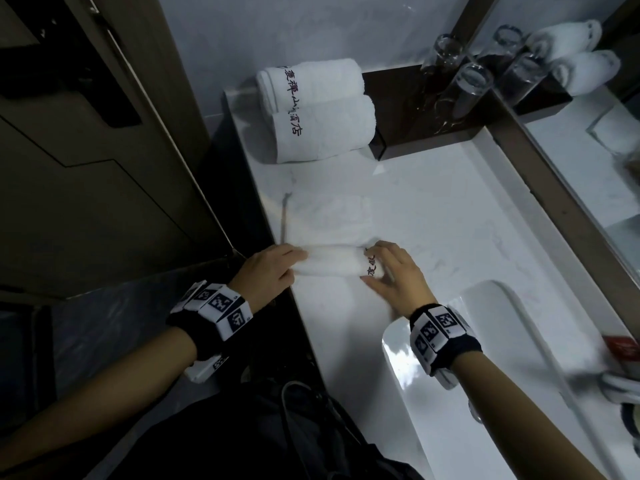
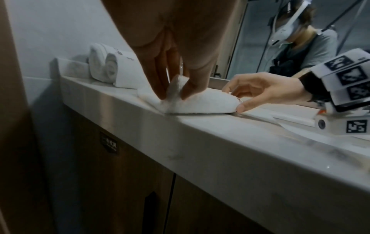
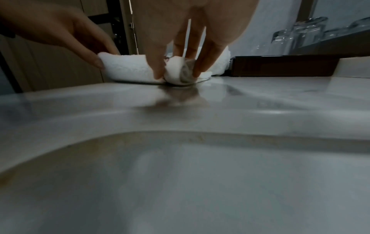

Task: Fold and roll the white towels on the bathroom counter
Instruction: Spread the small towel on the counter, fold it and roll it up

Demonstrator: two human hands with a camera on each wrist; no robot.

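A small white towel (image 1: 332,263) lies on the marble counter (image 1: 433,220), its near part rolled into a short tube and its flat remainder (image 1: 329,216) stretching away from me. My left hand (image 1: 273,268) pinches the roll's left end (image 2: 174,93) between thumb and fingers. My right hand (image 1: 391,271) grips the right end (image 3: 178,74), where dark embroidered lettering shows. Two finished rolled towels (image 1: 318,109) with dark lettering lie side by side at the counter's far left corner.
A dark wooden tray (image 1: 426,123) with upturned glasses (image 1: 464,84) stands by the mirror (image 1: 588,116). The white sink basin (image 1: 485,375) lies just right of my right wrist. A dark door (image 1: 86,150) is at left, below the counter edge. A red packet (image 1: 623,348) sits far right.
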